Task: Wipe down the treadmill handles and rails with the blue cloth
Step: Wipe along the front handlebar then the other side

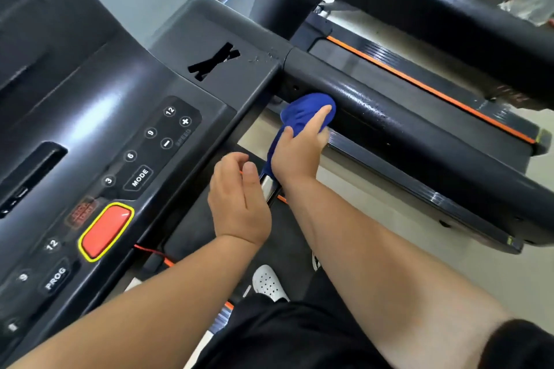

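Note:
The blue cloth [302,112] is bunched against the inner side of the treadmill's black right handrail [419,141], near where the rail joins the console. My right hand [299,150] grips the cloth and presses it to the rail, index finger stretched along it. A tail of cloth hangs down over a shiny metal handle [267,187] below. My left hand [236,201] hovers beside that handle with fingers loosely curled, holding nothing.
The console [99,135] with speed buttons and a red stop button [105,231] fills the left. A second treadmill's rail [449,6] and orange-striped deck [425,90] lie to the right. My white shoe [268,281] stands on the belt below.

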